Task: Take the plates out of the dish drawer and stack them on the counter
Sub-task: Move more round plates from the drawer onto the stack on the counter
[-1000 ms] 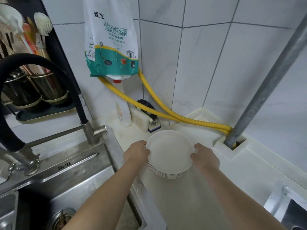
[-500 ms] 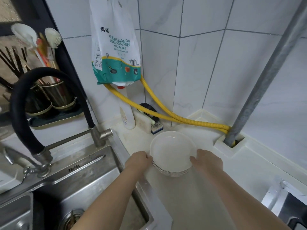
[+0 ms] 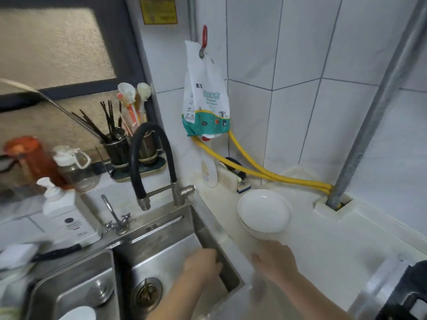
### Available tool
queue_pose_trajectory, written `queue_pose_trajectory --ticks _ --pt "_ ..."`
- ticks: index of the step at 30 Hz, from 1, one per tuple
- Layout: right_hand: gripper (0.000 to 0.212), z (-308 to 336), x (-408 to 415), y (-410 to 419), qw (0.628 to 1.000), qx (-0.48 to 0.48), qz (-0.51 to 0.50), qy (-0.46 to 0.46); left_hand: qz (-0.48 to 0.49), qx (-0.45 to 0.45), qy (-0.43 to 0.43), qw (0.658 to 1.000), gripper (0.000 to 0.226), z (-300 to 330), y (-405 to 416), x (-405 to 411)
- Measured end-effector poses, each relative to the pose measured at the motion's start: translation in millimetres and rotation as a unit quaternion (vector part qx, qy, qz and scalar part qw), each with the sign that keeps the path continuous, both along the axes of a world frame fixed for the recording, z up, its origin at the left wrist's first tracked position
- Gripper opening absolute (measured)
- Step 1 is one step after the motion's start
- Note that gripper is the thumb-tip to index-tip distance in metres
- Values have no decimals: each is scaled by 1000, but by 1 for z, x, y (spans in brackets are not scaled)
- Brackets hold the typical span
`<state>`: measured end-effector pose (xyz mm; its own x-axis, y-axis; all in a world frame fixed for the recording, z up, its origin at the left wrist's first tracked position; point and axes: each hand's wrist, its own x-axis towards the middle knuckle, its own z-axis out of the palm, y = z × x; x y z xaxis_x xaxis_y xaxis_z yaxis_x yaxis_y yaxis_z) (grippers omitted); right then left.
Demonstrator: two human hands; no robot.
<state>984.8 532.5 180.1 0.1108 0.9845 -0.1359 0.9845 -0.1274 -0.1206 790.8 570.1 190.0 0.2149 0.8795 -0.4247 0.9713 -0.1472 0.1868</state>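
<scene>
Stack of white plates [image 3: 264, 212]: several, nested, resting upright on the pale counter [image 3: 323, 245] just right of the sink's rim, with neither of your hands on it. Your left hand [image 3: 203, 265]: over the right sink basin [image 3: 166, 257] beside its right wall, back of the hand toward the camera, fingers bent downward and out of sight, nothing visible in its grasp; how far the fingers curl cannot be told. Your right hand [image 3: 275, 258]: above the counter's edge just in front of the plate stack and apart from it, blurred, fingers seemingly loose and spread, holding nothing visible. Black-hosed faucet [image 3: 150, 162]: standing at the back of the sink, arched over the basin. Small tap [image 3: 115, 218]: left of the faucet on the sink's back ledge. Yellow corrugated hose [image 3: 261, 172]: running along the tiled wall behind the plates to the base of a grey pipe [image 3: 374, 121], which rises from a notch in the counter's corner. Kitchen rag bag [image 3: 204, 102]: white and teal, hanging from a red hook [image 3: 204, 36] on the wall. Utensil holder [image 3: 116, 148]: dark, holding chopsticks and spoons, on a tray behind the faucet. Pump bottle [image 3: 49, 195]: white, left of the sink. Red-lidded jar [image 3: 25, 158] and glass jar [image 3: 74, 167]: behind the pump bottle. Left basin: holds a white round dish [image 3: 78, 314] at the lower edge of view.
</scene>
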Motion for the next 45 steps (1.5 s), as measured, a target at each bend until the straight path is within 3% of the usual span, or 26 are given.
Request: queue_pose_trajectory --ticks 7,12,24,31,37,40,43,45 --pt "40 -17 -97 -48 996 -25 84 25 66 7 12 998 41 -7 -88 -100" --pt "46 -24 -188 -91 982 -52 171 57 146 -4 10 989 34 -7 -161 -183" --pt "43 -8 -396 -213 912 -90 396 62 356 3 -36 934 40 -15 -338 -351" --pt "40 -11 -483 -288 859 -123 492 66 421 32 -30 906 33 -24 -430 -414" --pt "19 -27 -530 -345 823 -181 534 66 469 9 -44 882 36 -45 -501 -455" --pt "31 -46 -542 -366 816 -219 533 45 495 -13 -45 868 37 -63 -534 -476" --pt "16 -63 -554 -382 815 -251 522 19 520 -41 -48 852 39 -83 -559 -495" --pt "31 -77 -561 -388 824 -263 501 3 527 -63 -41 846 38 -97 -571 -504"
